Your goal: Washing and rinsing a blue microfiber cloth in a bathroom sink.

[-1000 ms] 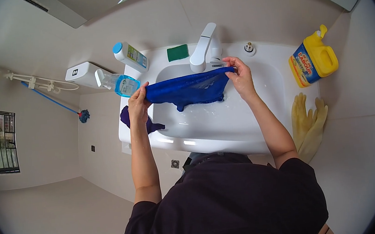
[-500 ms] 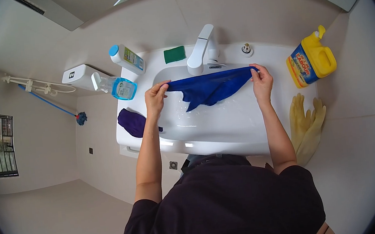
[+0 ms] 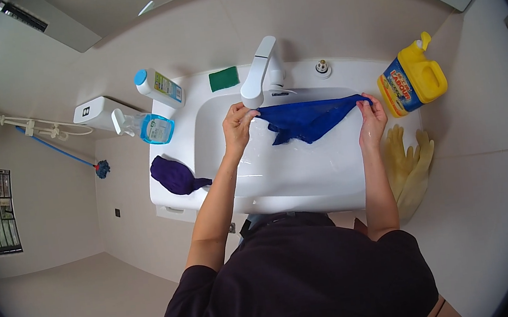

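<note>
A blue cloth (image 3: 309,118) is stretched out above the white sink basin (image 3: 305,171), just below the white faucet (image 3: 262,72). My left hand (image 3: 236,126) pinches the cloth's left corner near the faucet's spout. My right hand (image 3: 372,121) pinches the cloth's right corner near the basin's right rim. The cloth's middle sags down in a point between the two hands.
A dark purple cloth (image 3: 174,175) lies on the sink's left ledge. A spray bottle (image 3: 141,127), a white bottle (image 3: 159,88) and a green sponge (image 3: 223,78) sit at the back left. A yellow jug (image 3: 413,83) and yellow rubber gloves (image 3: 408,166) are on the right.
Both hands have shifted to the right with the blue cloth and pulled it out wider; the purple cloth on the left ledge has come fully into view.
</note>
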Demonstrator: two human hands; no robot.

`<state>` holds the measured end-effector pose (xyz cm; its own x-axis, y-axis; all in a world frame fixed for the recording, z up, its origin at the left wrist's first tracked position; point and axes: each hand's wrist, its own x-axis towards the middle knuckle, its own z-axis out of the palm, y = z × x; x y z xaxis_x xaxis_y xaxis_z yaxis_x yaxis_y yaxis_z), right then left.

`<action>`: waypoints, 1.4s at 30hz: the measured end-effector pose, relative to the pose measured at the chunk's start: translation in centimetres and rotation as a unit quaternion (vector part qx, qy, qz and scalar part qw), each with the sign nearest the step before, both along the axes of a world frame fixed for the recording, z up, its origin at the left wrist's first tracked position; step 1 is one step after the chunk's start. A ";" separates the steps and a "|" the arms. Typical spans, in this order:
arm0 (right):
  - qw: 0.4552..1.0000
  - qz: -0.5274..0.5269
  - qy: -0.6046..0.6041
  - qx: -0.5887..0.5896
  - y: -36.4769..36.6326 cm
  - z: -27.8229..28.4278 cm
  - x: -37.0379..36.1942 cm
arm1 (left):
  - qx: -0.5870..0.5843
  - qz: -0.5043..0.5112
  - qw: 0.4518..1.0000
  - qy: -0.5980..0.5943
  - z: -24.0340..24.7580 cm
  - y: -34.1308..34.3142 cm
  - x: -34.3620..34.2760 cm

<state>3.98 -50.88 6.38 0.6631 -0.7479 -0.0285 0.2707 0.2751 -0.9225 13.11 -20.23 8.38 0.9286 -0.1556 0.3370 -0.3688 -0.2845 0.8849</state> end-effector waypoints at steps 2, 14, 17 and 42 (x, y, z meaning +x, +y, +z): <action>0.999 0.030 0.002 -0.010 0.7 0.2 0.0 | -0.089 0.009 0.993 0.074 -0.6 0.2 0.1; 0.984 0.164 -0.047 0.044 8.4 2.7 4.5 | 0.184 -0.029 0.981 0.051 2.8 4.4 -0.3; 0.976 0.211 -0.046 0.043 10.0 3.2 5.2 | 0.095 0.010 0.993 0.066 0.1 6.5 0.5; 0.918 0.394 0.016 0.044 17.5 2.3 7.0 | 0.102 -0.074 0.978 0.163 3.3 2.8 -1.3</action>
<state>10.96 -33.35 8.64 0.9950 -0.0307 -0.0955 -0.0717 0.4477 -0.8913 11.83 -17.47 11.67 0.9435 -0.3303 -0.0263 -0.1267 -0.4331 0.8924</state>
